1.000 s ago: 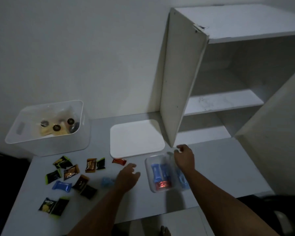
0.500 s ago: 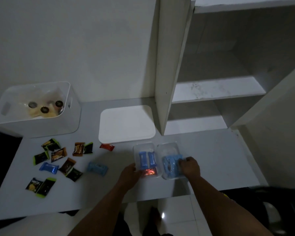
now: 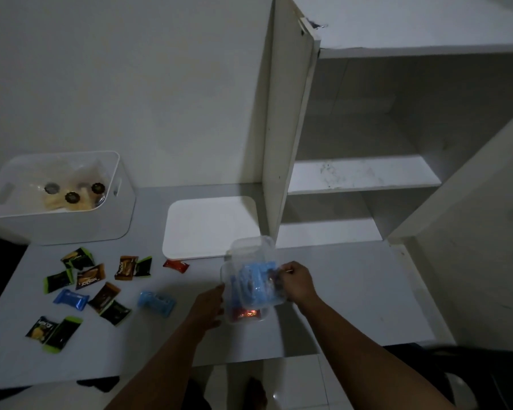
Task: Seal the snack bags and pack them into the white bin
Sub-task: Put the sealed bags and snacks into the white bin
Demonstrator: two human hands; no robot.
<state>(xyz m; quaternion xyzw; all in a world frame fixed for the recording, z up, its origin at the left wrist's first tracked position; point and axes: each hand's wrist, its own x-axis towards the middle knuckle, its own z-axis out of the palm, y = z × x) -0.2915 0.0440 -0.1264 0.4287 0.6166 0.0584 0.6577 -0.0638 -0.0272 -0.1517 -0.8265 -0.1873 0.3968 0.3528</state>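
A clear plastic clamshell box (image 3: 251, 279) with blue and red snack packs inside sits near the table's front edge. My right hand (image 3: 296, 281) grips its hinged lid and holds it partly folded over the base. My left hand (image 3: 209, 306) presses against the box's left side. The white bin (image 3: 122, 214) stands at the back left with a few bagged snacks in it. Several loose snack packs (image 3: 95, 279) in green, brown, blue and red wrappers lie scattered on the table to the left of my hands.
A flat white lid (image 3: 211, 226) lies behind the clamshell. A white cabinet stands at the right with its door (image 3: 288, 128) swung open and bare shelves (image 3: 362, 173). The grey table (image 3: 353, 294) ends just below my forearms.
The clamshell lay open flat with both halves side by side; now my right hand has swung the right half up and over the left half. My left hand stays at the box's left side.
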